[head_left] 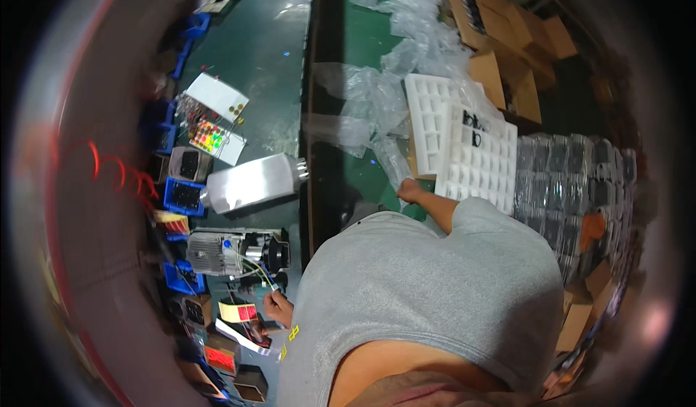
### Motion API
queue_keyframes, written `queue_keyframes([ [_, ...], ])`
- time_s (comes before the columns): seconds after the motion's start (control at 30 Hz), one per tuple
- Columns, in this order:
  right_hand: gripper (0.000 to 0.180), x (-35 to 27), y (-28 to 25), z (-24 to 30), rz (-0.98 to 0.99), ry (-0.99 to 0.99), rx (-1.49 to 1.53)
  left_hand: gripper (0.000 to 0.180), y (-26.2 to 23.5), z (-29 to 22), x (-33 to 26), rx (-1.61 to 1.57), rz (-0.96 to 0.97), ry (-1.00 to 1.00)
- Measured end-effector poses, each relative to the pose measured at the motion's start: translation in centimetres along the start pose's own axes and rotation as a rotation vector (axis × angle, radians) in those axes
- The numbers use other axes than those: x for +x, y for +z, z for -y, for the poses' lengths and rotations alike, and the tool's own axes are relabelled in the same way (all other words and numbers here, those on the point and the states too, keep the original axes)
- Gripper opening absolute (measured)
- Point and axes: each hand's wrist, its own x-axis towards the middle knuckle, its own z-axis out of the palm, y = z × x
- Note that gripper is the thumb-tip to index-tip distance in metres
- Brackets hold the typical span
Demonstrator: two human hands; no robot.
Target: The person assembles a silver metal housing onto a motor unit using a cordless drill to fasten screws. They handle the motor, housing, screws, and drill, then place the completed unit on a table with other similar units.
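My right hand (411, 191) is closed around the end of a crumpled clear plastic bag (390, 162), beside the white trays. On the bench to the left, my left hand (277, 307) has its fingers curled; whatever they hold is hidden. Just beyond those fingers, thin wires (255, 268) end in a small pale connector, leading from a finned grey metal motor unit (216, 252) with a black round end. Farther along the bench lies a shiny silver metal housing (252, 183). A sheet of red and yellow labels (238, 313) is near my left hand.
Blue bins (183, 196) of small parts line the bench's far left side. A white board (217, 96) and colourful small pieces lie beyond the housing. White compartment trays (475, 162), open cardboard boxes (500, 80) and stacked plastic-wrapped grey parts (554, 182) stand on the right.
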Motion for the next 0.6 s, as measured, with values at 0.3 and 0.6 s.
queue_keyframes([
  [0.3,0.023,1.4,-1.9,4.5,-0.256,-0.220,0.572,0.024,7.0,-10.2,7.0,-0.268,0.171,0.002],
  [0.6,0.018,-3.2,-1.3,-7.8,-0.471,0.162,0.518,0.022,13.8,-16.5,9.8,-0.395,0.536,0.186],
])
